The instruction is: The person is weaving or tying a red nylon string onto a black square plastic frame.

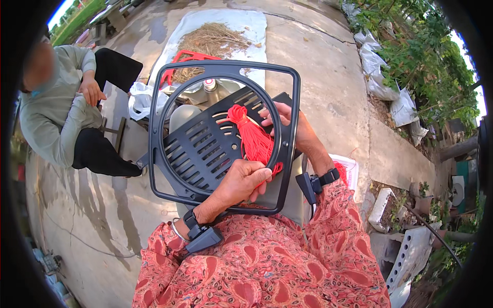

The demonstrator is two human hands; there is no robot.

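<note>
A black rounded-square frame with a round ring inside (297,102) stands tilted before me. My left hand (240,180) is closed round the lower right part of the ring, thumb on top. Farther up the same side, my right hand (290,123) grips the ring, its fingers curling round from behind and partly hidden by the rim. Through the ring shows a bundle of bright red cord (251,136), gathered at its top, its loose strands reaching down behind my left hand. The bundle lies on a black slotted plastic panel (197,154).
A person in a grey top (54,120) sits at the left. Beyond the frame, dry stalks (213,41) lie on a white sheet (254,23), with a red plastic frame (192,54) at its near edge. White sacks (377,77) and plants line the right side.
</note>
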